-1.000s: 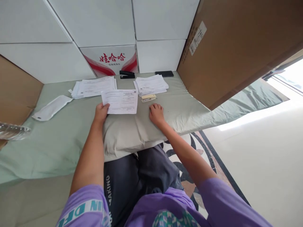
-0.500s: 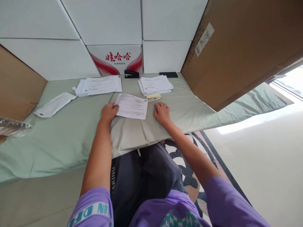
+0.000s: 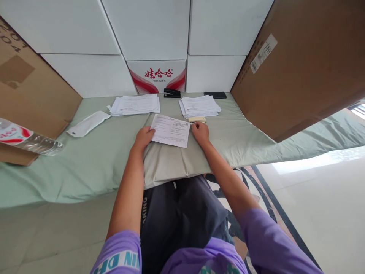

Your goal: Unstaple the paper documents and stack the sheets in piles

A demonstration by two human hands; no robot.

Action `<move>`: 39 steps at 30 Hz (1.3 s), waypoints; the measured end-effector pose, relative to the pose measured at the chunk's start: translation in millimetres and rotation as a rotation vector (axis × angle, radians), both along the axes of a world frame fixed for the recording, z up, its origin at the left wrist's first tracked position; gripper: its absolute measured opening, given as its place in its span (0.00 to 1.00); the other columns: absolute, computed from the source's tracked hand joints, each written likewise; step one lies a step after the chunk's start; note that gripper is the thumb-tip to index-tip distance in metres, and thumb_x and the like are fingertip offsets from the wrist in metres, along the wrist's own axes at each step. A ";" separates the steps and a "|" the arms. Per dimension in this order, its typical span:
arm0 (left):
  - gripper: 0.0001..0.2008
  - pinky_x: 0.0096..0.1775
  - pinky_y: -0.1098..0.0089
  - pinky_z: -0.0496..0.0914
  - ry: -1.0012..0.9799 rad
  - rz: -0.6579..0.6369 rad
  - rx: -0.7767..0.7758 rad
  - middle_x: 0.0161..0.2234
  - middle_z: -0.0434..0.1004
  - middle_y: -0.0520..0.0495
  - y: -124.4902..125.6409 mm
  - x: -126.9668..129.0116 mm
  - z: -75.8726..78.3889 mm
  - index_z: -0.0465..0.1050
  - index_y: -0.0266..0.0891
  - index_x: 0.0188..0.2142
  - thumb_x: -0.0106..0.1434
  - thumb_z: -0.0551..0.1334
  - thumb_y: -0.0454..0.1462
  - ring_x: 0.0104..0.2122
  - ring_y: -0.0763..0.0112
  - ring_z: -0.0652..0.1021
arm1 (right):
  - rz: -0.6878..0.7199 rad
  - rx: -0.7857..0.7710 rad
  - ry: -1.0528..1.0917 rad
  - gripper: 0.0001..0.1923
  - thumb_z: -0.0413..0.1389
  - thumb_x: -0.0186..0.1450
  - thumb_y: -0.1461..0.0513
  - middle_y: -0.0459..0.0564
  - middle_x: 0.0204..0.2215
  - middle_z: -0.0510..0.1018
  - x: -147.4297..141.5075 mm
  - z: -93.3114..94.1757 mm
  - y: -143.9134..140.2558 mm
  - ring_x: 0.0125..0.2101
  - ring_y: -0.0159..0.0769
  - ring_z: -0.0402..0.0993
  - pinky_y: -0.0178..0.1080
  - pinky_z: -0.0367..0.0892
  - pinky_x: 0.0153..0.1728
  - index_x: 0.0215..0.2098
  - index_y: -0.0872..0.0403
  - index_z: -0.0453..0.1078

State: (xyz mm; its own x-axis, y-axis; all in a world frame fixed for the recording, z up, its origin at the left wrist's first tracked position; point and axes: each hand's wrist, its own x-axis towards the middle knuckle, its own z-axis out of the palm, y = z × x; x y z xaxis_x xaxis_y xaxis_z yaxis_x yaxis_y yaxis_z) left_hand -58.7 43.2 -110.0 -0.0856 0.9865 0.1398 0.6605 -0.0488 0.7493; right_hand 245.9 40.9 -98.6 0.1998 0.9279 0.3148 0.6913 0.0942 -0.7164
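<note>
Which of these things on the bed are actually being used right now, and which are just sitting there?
In use:
- printed white paper sheet, its corner held by the left hand
- small cream stapler, touched by the right hand
- grey-green pillow under the sheet

Lying about:
- two white paper stacks
- black stapler
- dark phone
- clear plastic bottle
- white plastic pouch

Pretty bright daylight overall, pouring in from the right where the pale glossy floor (image 3: 322,182) is blown out into a white glare patch. The wide lens bends straight lines hard toward the edges, so the stacked white boxes (image 3: 148,30) and the big brown cardboard panel (image 3: 308,64) lean outward. Shadows are soft, and the clear plastic bottle (image 3: 28,139) at the left edge looks a bit smeared.
</note>
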 end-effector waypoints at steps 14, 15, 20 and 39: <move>0.14 0.35 0.64 0.74 -0.206 -0.125 -0.094 0.33 0.84 0.43 6.0 -5.1 -0.9 0.84 0.38 0.39 0.55 0.65 0.39 0.31 0.56 0.81 | -0.030 -0.016 0.052 0.13 0.49 0.64 0.59 0.45 0.22 0.73 0.0 -2.2 3.8 0.26 0.35 0.62 0.36 0.54 0.30 0.23 0.52 0.67; 0.15 0.34 0.64 0.74 -0.250 -0.145 -0.107 0.33 0.84 0.43 6.2 -6.3 -2.2 0.84 0.38 0.40 0.55 0.65 0.40 0.30 0.56 0.81 | -0.032 -0.016 0.053 0.13 0.49 0.64 0.59 0.45 0.22 0.73 0.0 -2.0 3.6 0.26 0.35 0.62 0.36 0.54 0.30 0.23 0.52 0.66; 0.16 0.32 0.63 0.76 -0.445 -0.187 -0.164 0.30 0.84 0.43 6.2 -10.4 -3.5 0.84 0.36 0.39 0.51 0.69 0.40 0.29 0.56 0.81 | -0.034 -0.034 0.066 0.13 0.50 0.64 0.58 0.45 0.23 0.73 0.0 0.4 1.9 0.26 0.35 0.62 0.37 0.53 0.29 0.23 0.52 0.67; 0.24 0.49 0.55 0.76 -0.344 -0.105 -0.216 0.41 0.85 0.39 5.4 -1.3 3.1 0.81 0.34 0.46 0.53 0.65 0.45 0.42 0.49 0.83 | 0.038 -0.121 -0.203 0.06 0.56 0.61 0.61 0.46 0.28 0.79 -6.2 5.7 -1.0 0.34 0.37 0.70 0.39 0.57 0.40 0.34 0.52 0.76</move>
